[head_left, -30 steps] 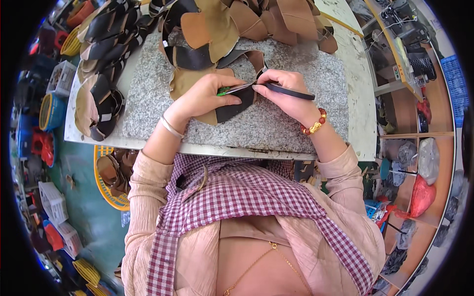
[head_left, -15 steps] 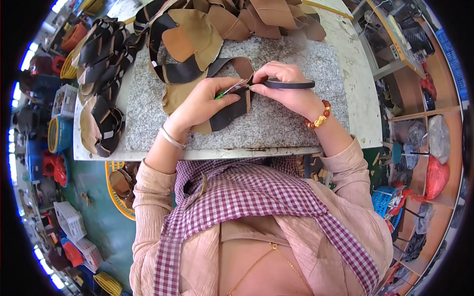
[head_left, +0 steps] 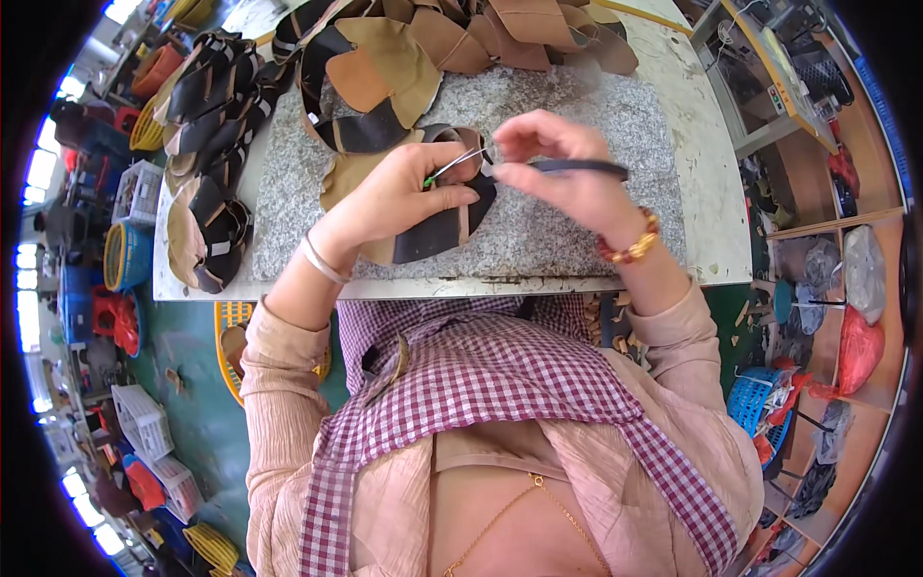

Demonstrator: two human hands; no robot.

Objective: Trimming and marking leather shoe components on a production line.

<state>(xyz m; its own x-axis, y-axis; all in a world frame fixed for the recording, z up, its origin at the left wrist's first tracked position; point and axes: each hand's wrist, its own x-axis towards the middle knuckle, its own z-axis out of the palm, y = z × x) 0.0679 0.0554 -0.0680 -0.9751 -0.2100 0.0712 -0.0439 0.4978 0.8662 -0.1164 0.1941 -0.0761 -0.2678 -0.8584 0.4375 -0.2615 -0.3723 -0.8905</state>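
Note:
My left hand [head_left: 409,192] grips a black-and-tan leather piece [head_left: 437,236], curved like a shoe upper, above the stone slab. Tucked into the same hand is a slim metal tool with a green part [head_left: 447,171], its thin tip sticking out toward my right hand; it looks like small scissors. My right hand [head_left: 562,173], smeared by motion, is just right of the leather. A flat black roll of tape [head_left: 582,167], seen edge-on, lies across its fingers. A short pale bit shows between the hands, too blurred to name.
Beneath my hands lies a grey speckled slab [head_left: 596,240] on a white worktable [head_left: 711,221]. Leather pieces pile up at the back [head_left: 481,34], and a stack of black-and-tan uppers [head_left: 207,183] lines the left edge. A yellow basket [head_left: 227,356] stands below the table.
My right hand has pulled slightly away from the leather, its fingers lifting apart. The leather piece has turned a little in my left hand, and the metal tool's tip now shows more.

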